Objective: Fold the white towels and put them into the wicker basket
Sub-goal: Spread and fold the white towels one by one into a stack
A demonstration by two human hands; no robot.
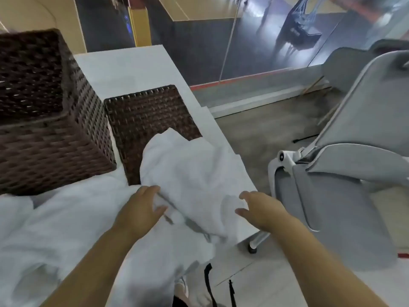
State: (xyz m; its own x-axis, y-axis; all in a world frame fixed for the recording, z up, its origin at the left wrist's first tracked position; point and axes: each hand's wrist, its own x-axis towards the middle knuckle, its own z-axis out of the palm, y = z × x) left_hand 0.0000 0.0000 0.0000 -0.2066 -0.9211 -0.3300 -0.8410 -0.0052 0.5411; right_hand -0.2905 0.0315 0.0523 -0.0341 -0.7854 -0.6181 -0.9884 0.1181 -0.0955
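Head view, looking down over my two bare forearms: my left hand (pixel 141 206) lies on the crumpled white towel (pixel 194 180), fingers curled into its soft cloth and the thumb pressing a fold from the near side, so I have a loose hold of it. My right hand (pixel 259 208) is spread, fingers relaxed and slightly bent, at the towel's right edge; whether the fingertips touch the cloth I cannot tell, and it holds nothing.

The towel is thick, matte and rumpled into rounded folds, with a thin grey stripe running along one edge near my left thumb. It lies on the white table (pixel 132 67), its far end draped over the near corner of a flat woven lid (pixel 146 111). More white cloth (pixel 55 229), heaped and creased, fills the near left; how many towels are in that heap I cannot tell.

There is one wicker basket (pixel 48 129), dark brown, square-cornered, of coarse chequered weave, standing at the left of the table with its open mouth showing dark inside. The lid, of the same brown weave, lies flat just beside it on the right.

To my right stands one grey office chair (pixel 345 173) with smooth padded panels and a white plastic frame. Beyond the table is a glass wall (pixel 254 41).
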